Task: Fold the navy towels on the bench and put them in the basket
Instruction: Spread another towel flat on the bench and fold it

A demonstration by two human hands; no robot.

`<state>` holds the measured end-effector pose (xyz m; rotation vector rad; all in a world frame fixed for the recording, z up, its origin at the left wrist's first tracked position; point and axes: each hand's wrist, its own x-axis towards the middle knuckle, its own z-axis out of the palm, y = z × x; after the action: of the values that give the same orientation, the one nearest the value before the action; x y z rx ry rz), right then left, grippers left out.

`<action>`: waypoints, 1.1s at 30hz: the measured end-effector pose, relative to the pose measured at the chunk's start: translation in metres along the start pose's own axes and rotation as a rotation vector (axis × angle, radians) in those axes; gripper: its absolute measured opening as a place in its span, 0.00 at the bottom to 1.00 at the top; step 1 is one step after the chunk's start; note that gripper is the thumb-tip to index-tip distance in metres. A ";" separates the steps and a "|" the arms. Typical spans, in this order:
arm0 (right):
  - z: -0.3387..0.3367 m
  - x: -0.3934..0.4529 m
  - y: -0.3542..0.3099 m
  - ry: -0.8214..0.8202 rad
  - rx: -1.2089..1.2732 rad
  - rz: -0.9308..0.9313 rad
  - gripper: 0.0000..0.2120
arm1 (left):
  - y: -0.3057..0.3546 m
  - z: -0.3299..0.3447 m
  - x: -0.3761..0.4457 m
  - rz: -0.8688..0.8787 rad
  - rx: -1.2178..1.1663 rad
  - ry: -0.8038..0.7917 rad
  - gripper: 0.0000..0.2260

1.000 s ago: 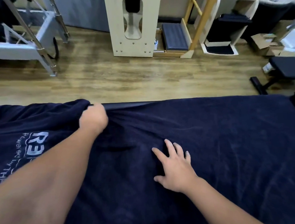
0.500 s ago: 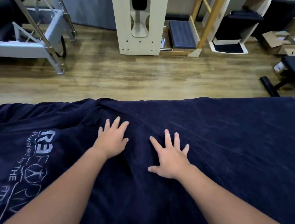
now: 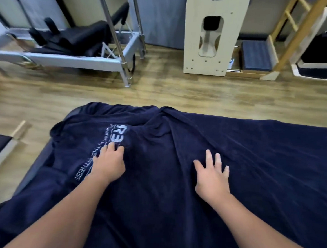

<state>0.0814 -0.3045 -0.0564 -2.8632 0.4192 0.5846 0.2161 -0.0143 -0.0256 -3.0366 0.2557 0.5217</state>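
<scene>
A large navy towel (image 3: 254,157) with pale printed lettering lies spread over the bench (image 3: 32,171), whose dark left edge shows beside the cloth. A raised fold runs from the towel's far edge down between my hands. My left hand (image 3: 109,161) lies flat on the lettering with its fingers straight. To the right of the fold, my right hand (image 3: 211,175) presses the cloth, fingers spread. No basket is in view.
Wooden floor lies beyond the bench. A grey metal exercise frame (image 3: 77,58) stands at the back left, a cream wooden stand (image 3: 211,39) and a wooden ladder (image 3: 297,24) at the back right. Another padded bench corner (image 3: 0,144) shows at the left edge.
My left hand let go of the towel's far edge, flattened out and slid left onto the lettering. My view has swung left. The right hand stays pressed on the cloth.
</scene>
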 end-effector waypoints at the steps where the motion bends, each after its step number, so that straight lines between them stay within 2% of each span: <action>1: 0.003 -0.007 -0.011 -0.013 0.004 -0.033 0.33 | -0.012 -0.003 -0.003 -0.022 0.006 -0.020 0.21; 6: 0.025 -0.030 -0.079 -0.018 -0.040 -0.170 0.28 | -0.068 -0.010 -0.005 -0.185 -0.059 -0.033 0.20; 9: 0.035 -0.033 -0.125 -0.030 -0.059 -0.202 0.23 | -0.108 -0.009 0.008 -0.290 -0.157 -0.071 0.33; 12: 0.037 -0.036 -0.170 -0.099 -0.040 -0.158 0.21 | -0.141 -0.007 0.019 -0.275 -0.176 -0.083 0.40; 16: 0.036 -0.049 -0.231 -0.142 0.048 -0.128 0.22 | -0.187 -0.012 0.029 -0.361 -0.279 -0.136 0.36; 18: 0.038 -0.055 -0.259 -0.142 0.051 -0.143 0.22 | -0.206 -0.014 0.031 -0.302 -0.316 -0.135 0.28; 22: 0.036 -0.060 -0.305 -0.019 0.042 -0.188 0.18 | -0.217 -0.023 0.025 -0.087 -0.221 0.100 0.14; 24: 0.033 -0.060 -0.326 0.053 0.051 -0.229 0.17 | -0.217 -0.031 0.027 0.009 -0.248 0.140 0.08; 27: 0.029 -0.058 -0.352 0.182 0.172 -0.292 0.15 | -0.207 -0.043 0.032 0.111 -0.656 -0.022 0.07; 29: 0.023 -0.060 -0.370 0.207 0.259 -0.359 0.18 | -0.198 -0.051 0.031 0.158 -0.850 -0.175 0.04; 31: 0.016 -0.065 -0.384 0.158 0.274 -0.403 0.25 | -0.190 -0.059 0.027 0.208 -0.877 -0.309 0.03; 33: 0.008 -0.067 -0.392 0.100 0.278 -0.372 0.29 | -0.184 -0.069 0.024 0.262 -0.840 -0.390 0.04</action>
<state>0.1414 0.0826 0.0137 -2.6112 -0.0236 0.2902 0.2919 0.1578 0.0349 -3.5548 0.5261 1.5709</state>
